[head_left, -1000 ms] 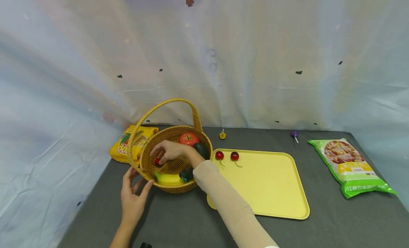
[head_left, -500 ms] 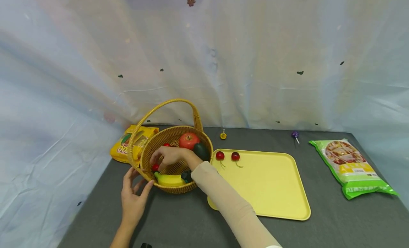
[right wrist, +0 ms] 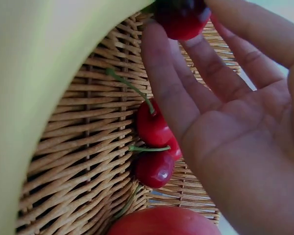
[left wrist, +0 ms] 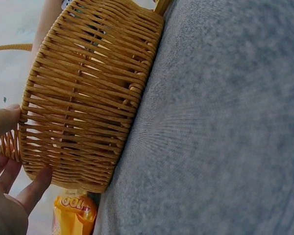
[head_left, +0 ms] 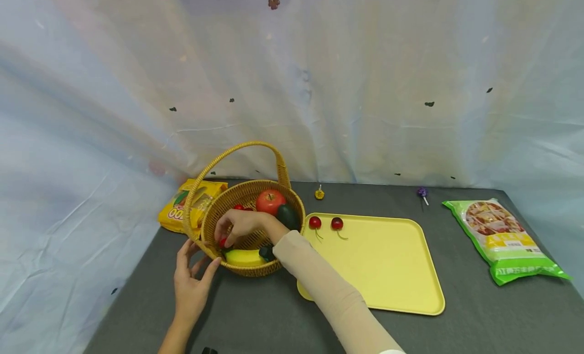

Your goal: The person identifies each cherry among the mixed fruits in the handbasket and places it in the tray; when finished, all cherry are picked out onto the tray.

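Cherry (right wrist: 183, 22) sits pinched between the thumb and fingertips of the right hand (head_left: 243, 225), inside the basket (left wrist: 85, 110) and near the banana (head_left: 247, 257). The right wrist view cuts off its top; in the head view, fingers partly cover it. The left hand (head_left: 189, 287), cropped in its wrist view, grips the basket's rim.

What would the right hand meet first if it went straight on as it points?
Past the glossy red round cherry it pinches, the right hand would likely meet the yellow woven wicker basket at its inner left wall; depth is unclear.
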